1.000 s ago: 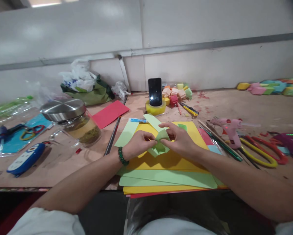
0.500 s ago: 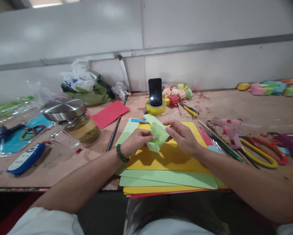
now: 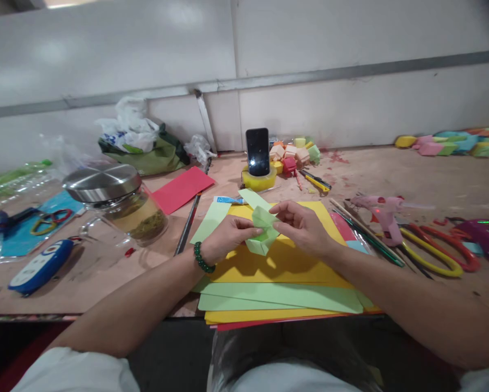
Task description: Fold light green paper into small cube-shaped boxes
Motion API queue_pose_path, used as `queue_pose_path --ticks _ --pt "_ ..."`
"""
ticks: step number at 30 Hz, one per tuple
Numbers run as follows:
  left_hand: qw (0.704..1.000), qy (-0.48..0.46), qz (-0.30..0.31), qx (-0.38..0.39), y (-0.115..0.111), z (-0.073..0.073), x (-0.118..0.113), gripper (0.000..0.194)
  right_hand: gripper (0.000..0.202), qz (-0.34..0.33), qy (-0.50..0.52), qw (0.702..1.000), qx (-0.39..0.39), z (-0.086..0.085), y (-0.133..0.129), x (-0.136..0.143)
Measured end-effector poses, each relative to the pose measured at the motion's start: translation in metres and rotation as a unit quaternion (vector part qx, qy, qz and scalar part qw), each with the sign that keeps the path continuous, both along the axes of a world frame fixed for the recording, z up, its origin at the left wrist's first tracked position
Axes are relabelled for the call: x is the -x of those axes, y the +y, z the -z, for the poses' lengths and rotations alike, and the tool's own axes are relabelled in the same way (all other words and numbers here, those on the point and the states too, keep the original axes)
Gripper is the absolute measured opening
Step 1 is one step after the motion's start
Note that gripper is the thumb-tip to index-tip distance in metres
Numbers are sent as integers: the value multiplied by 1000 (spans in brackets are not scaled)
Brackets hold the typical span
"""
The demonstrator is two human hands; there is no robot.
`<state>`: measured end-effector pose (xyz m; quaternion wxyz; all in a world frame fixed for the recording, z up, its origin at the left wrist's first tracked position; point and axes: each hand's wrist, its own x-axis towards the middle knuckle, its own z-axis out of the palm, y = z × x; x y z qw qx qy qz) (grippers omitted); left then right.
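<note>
1. Grip: L hand point(image 3: 232, 238) has folded green paper point(image 3: 264, 245) pinched, thumb on top. R hand point(image 3: 304, 226), thumb + fingers a narrow gap apart, is at its R edge; can't tell from here if it's pinching or just touching.
2. Paper loc: between both hands, over yellow sheets point(image 3: 287, 267), mid-bench.
3. Done, afaict: creases in, sides partly raised, hollow showing. I'd call it part-formed.
4. Left, my read: shape isn't closed, so some folding/tucking is undone. Green strips point(image 3: 277, 298) at the front edge lie flat, look unfolded.
5. For ref: small paper blocks point(image 3: 289, 166) sit beside the phone point(image 3: 257, 152), look fully formed. Can't confirm same pattern.
6. Tools: glue gun point(image 3: 387, 212) + yellow-handled scissors point(image 3: 432, 261) on R, neither in hand.
</note>
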<state>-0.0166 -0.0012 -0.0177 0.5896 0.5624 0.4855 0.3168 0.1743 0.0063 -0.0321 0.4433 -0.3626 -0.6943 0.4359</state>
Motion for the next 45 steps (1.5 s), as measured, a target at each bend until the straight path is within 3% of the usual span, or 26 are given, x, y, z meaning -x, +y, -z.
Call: queue_pose_path --ticks 5,11,16,23,27,30,35,38,42,45 --pt "992 48 0 -118 0 1 0 14 23 4 -39 999 -10 -3 -2 0" --pt "953 152 19 -262 -6 3 -4 12 28 2 -87 996 9 -4 -3 2" --pt "962 161 31 -220 -9 1 -6 8 18 17 -108 992 -62 5 -2 0" --pt "986 8 127 -105 -7 -7 -5 27 23 81 -143 958 -234 8 -2 -6" --pt "986 1 63 -152 -9 0 -4 33 25 92 -143 928 -330 4 -5 -8" --pt "966 33 -3 -258 -13 4 -4 40 31 72 -134 900 -409 -3 -8 -10" --pt "901 60 -1 -430 -20 2 -5 50 34 31 -174 849 -498 -15 -10 -17" --pt "885 72 -4 -460 -21 2 -5 51 34 22 -192 830 -523 -18 -9 -18" --pt "863 104 -4 -495 -20 4 -5 28 41 26 -193 828 -526 -18 -10 -14" --pt "870 109 -7 -481 -18 6 -5 21 47 21 -188 831 -522 -15 -10 -11"
